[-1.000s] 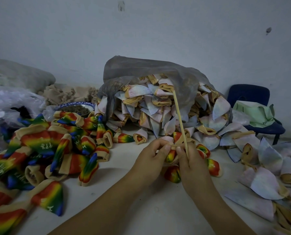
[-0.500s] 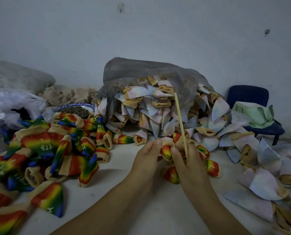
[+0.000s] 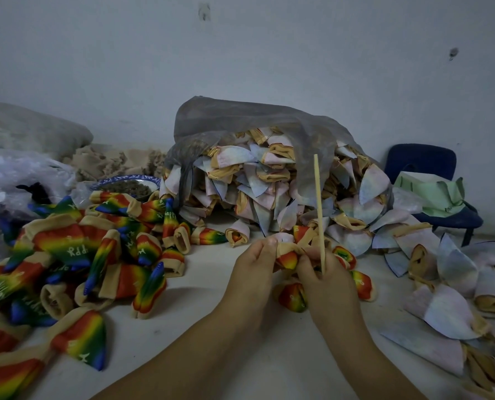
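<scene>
Turning a rainbow cloth piece (image 3: 288,256) right side out with a wooden stick (image 3: 319,209), judging by the tan cuff rolled over the top and the red-and-yellow tip showing below it. Held up off the table, directly in front of the grey plastic bag (image 3: 240,119) and a little below its mouth. Looks about midway through the step, with the colour only partly out. Next, probably, calls for drawing the cuff back over the tip, then sliding the stick inside to push the point fully out. Needs a light push, so as not to burst the seam.

Pinched at its left edge by the left hand (image 3: 253,269), thumb on top and fingers curled beneath. Pinched at its right edge by the right hand (image 3: 324,281), which also grips the stick, standing nearly upright with its top end across the front of the bag. Hard to tell exactly which fingers clamp the stick. Wrists close together, forearms converging from below.

Further out:
- finished rainbow pieces (image 3: 96,255) heaped well left of the bag, and a few more just in front of it under the hands
- pale unturned pieces (image 3: 255,180) spilling from the bag's mouth and away to its right
- a blue-rimmed bowl (image 3: 125,186) just left of the bag
- a blue chair (image 3: 419,166) right of the bag, by the wall
</scene>
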`<control>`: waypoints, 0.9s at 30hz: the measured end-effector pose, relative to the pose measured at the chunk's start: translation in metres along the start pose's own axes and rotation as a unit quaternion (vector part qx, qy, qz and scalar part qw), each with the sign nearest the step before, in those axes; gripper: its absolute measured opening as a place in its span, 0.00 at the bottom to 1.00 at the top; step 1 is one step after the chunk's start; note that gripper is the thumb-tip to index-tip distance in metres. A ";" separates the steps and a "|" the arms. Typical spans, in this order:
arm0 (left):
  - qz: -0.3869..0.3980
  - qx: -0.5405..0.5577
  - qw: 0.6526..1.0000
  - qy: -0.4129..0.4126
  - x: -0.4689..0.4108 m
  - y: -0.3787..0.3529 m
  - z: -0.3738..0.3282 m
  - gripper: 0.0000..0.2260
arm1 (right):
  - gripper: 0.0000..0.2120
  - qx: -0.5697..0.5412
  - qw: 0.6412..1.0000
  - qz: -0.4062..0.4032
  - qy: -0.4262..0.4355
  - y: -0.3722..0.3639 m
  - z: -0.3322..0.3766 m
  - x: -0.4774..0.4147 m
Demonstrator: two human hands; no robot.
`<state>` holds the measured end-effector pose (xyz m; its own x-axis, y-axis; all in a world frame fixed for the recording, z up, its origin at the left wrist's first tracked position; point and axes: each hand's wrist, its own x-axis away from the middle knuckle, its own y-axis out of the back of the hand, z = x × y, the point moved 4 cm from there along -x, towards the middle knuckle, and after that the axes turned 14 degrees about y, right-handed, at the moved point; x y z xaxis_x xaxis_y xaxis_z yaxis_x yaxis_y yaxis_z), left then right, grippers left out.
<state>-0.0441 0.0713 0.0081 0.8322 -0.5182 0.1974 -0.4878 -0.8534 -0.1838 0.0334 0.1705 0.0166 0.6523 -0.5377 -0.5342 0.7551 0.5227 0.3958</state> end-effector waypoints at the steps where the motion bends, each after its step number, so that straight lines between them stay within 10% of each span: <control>1: 0.013 0.009 1.000 0.006 0.001 -0.001 0.000 0.14 | 0.03 -0.014 1.000 -0.001 -0.014 0.001 -0.002 0.000; 9: 0.018 0.106 0.991 0.080 -0.003 0.001 0.001 0.14 | 0.06 -0.278 0.951 0.005 -0.139 -0.006 -0.008 -0.001; 14: 0.077 0.175 0.977 0.095 -0.001 -0.001 -0.002 0.21 | 0.13 -0.508 0.843 0.076 -0.162 -0.009 -0.002 0.000; 27: 0.206 0.296 0.900 0.243 0.008 -0.007 0.002 0.12 | 0.13 -0.593 0.776 0.118 -0.181 -0.007 0.000 0.004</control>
<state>-0.0336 0.0735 0.0094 0.3289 -0.8707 0.3657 -0.3831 -0.4770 -0.7910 0.0310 0.1645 0.0121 0.9008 -0.3734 -0.2217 0.1599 0.7599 -0.6301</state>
